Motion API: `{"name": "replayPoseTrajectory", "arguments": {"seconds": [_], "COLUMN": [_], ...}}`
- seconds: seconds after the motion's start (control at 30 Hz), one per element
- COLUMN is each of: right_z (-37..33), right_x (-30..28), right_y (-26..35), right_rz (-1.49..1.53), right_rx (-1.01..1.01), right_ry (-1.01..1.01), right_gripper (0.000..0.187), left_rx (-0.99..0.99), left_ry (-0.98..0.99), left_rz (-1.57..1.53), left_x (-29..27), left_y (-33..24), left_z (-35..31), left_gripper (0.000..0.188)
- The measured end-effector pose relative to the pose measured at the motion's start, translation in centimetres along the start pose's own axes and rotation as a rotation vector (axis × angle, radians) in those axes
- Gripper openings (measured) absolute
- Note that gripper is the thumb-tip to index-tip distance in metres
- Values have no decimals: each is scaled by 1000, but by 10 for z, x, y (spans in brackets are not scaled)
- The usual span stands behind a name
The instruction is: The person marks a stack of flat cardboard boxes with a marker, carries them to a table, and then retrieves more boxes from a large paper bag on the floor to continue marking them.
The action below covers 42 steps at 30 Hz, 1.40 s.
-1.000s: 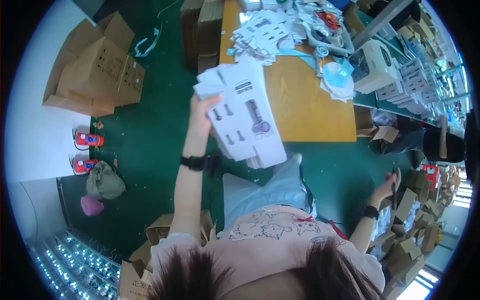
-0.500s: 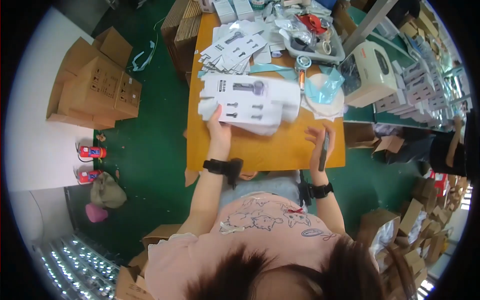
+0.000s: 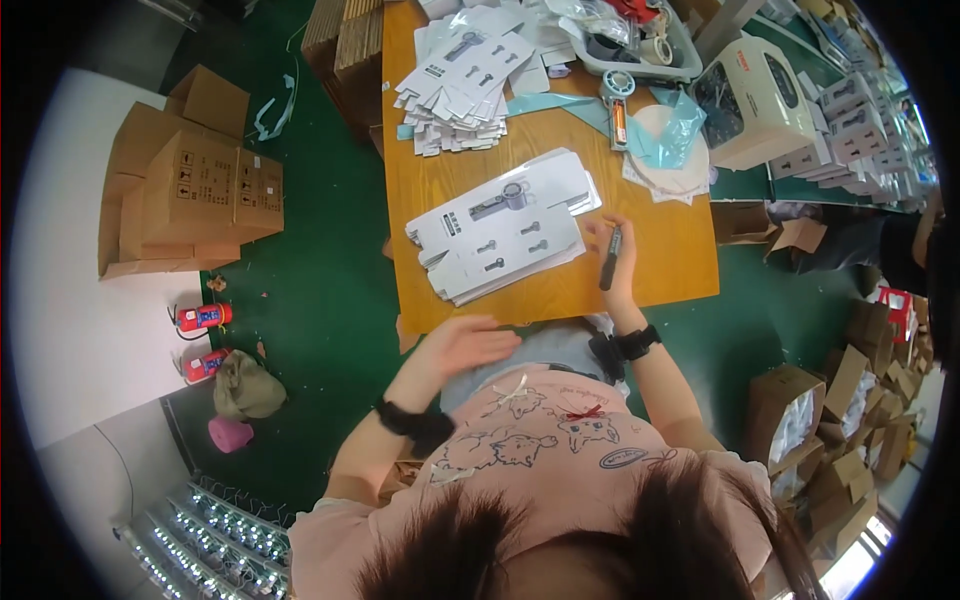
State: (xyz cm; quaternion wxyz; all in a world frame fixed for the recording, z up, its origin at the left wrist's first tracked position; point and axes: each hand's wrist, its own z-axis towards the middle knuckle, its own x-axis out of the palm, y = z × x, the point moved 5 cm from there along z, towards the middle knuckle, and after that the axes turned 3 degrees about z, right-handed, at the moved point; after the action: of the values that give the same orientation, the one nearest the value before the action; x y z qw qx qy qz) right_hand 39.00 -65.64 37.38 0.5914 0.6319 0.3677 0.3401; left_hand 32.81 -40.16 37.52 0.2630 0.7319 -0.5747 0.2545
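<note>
Before us stands a wooden surface [image 3: 665, 265], its near edge close to our lap. The largest thing in our reach on it is a stack of flat white cartons [image 3: 500, 232], lying near that edge, slightly fanned, with printed fan pictures face up. Its long axis runs aslant, from the lower left up to the right. Beyond it, toward the far side, we see a looser pile of similar cartons [image 3: 455, 115], apart from the stack.

The stack lies directly left of our right hand [image 3: 624, 268] and ahead of our left hand [image 3: 462, 345]; the right is the nearer. Its fingertips are just beside the stack's right end, though we cannot tell whether they touch. The right forearm reaches forward, fingers curled loosely and pointing away from us. Our left hand is open and empty, fingers straight and together, pointing rightward just short of the edge.

Smallest is the dark pen-like tool [image 3: 611, 260], gripped in our right hand, roughly upright in our view.
</note>
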Motion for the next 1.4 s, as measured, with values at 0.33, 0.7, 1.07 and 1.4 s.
{"name": "replayPoseTrajectory", "arguments": {"seconds": [0.33,0.7,1.07,1.4], "right_z": [-40,1,32,23], "right_x": [-3,6,-25,54], "right_y": [-28,-48,5,-18], "right_rz": [-212,-198,346,69], "right_rx": [104,-187,73,127], "right_ry": [343,280,79,142], "right_gripper": [18,21,20,8], "left_rx": [839,752,1076,1179], "left_ry": [-786,-728,-851,-597], "left_rz": [2209,1640,1320,861], "left_x": [58,40,11,-2], "left_y": [-203,-132,-92,-77], "left_z": [23,65,37,43], "left_gripper": [70,69,42,28]}}
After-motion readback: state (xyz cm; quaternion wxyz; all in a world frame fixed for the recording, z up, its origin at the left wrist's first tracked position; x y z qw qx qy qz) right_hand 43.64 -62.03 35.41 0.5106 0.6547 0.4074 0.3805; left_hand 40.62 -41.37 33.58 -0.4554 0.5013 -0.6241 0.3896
